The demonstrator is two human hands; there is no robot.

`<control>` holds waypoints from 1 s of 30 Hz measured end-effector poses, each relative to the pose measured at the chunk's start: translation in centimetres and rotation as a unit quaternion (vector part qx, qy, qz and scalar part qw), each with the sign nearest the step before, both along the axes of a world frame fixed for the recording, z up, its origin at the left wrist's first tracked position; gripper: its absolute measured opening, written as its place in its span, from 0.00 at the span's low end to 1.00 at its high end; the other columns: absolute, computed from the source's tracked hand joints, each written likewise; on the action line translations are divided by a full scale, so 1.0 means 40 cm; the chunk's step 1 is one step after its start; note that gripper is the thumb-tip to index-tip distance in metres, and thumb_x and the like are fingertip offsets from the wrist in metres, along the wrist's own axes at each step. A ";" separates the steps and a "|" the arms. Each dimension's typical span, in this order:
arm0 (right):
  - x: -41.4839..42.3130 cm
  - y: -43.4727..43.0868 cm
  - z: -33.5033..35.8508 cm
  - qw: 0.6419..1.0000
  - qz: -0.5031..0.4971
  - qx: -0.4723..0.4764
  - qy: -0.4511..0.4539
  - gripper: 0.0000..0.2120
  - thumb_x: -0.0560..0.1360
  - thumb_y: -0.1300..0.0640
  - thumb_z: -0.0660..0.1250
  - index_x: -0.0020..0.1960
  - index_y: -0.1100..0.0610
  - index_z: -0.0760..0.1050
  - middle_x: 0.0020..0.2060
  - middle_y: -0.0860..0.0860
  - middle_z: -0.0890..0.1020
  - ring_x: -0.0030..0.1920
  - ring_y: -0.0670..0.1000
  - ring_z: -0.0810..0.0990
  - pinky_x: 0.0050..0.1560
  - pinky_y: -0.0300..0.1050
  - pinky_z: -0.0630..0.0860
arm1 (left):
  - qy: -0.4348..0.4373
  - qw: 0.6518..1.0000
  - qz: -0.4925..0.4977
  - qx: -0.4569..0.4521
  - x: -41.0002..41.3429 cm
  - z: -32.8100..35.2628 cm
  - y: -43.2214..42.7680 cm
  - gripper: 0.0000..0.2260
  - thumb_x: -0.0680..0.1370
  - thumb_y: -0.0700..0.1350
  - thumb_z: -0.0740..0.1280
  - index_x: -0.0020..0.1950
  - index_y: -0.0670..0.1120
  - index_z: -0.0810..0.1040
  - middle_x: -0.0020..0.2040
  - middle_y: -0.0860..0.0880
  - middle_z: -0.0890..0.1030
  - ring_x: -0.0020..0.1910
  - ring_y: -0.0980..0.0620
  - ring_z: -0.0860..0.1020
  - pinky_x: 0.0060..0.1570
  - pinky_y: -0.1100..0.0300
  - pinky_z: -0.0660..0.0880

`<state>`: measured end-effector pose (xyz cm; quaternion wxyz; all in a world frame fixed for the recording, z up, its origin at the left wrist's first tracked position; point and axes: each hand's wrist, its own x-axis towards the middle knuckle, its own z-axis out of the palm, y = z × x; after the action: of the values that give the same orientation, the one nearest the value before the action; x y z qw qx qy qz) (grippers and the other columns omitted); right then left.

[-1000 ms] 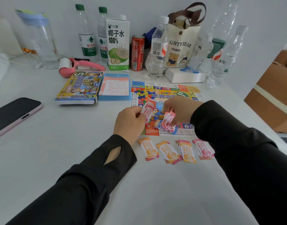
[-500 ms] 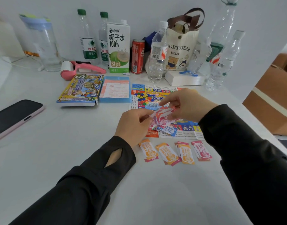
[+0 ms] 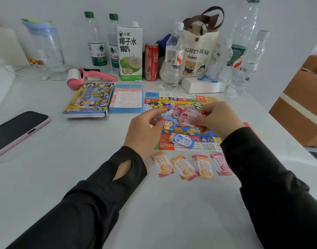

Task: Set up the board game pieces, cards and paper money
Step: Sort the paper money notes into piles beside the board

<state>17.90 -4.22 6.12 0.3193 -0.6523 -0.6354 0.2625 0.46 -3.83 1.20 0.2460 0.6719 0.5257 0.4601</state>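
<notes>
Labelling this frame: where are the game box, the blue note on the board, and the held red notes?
game box (image 3: 88,100), head view, middle of its lid.
blue note (image 3: 183,141), head view, centre of its face.
red notes (image 3: 184,116), head view, front note's face.

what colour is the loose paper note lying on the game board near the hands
Blue and white. The paper note lies on the game board, shown clearly in the head view.

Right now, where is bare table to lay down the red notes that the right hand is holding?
Bare: the table from the row of money piles down to its near edge; also the wide patch between phone and left hand. Crowded: the back edge with bottles, and the game board.
</notes>
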 end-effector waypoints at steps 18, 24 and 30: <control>-0.047 0.000 -0.052 0.958 0.054 -0.090 -0.268 0.16 0.71 0.54 0.71 0.57 0.57 0.76 0.52 0.52 0.77 0.51 0.51 0.74 0.50 0.41 0.71 | 0.247 0.966 -0.068 -0.044 0.014 -0.027 -0.006 0.11 0.79 0.44 0.61 0.57 0.49 0.80 0.57 0.52 0.78 0.57 0.55 0.71 0.54 0.66 0.64; -0.059 0.008 -0.048 0.952 0.075 -0.099 -0.279 0.13 0.72 0.60 0.69 0.56 0.60 0.77 0.52 0.54 0.79 0.47 0.51 0.75 0.44 0.40 0.69 | 0.221 0.971 -0.058 -0.071 0.016 -0.022 -0.009 0.12 0.79 0.44 0.61 0.59 0.51 0.79 0.59 0.53 0.78 0.57 0.57 0.71 0.53 0.68 0.63; -0.056 0.023 -0.055 0.954 0.078 -0.130 -0.259 0.16 0.71 0.61 0.70 0.58 0.64 0.76 0.54 0.59 0.79 0.50 0.55 0.78 0.46 0.42 0.73 | 0.179 0.978 -0.052 -0.093 0.016 -0.019 -0.010 0.13 0.79 0.43 0.61 0.62 0.51 0.76 0.61 0.53 0.77 0.57 0.56 0.73 0.54 0.67 0.66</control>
<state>15.68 -3.28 3.93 0.0345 -0.6825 -0.7052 0.1890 1.11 -4.24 0.43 0.2330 0.7441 0.5660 0.2677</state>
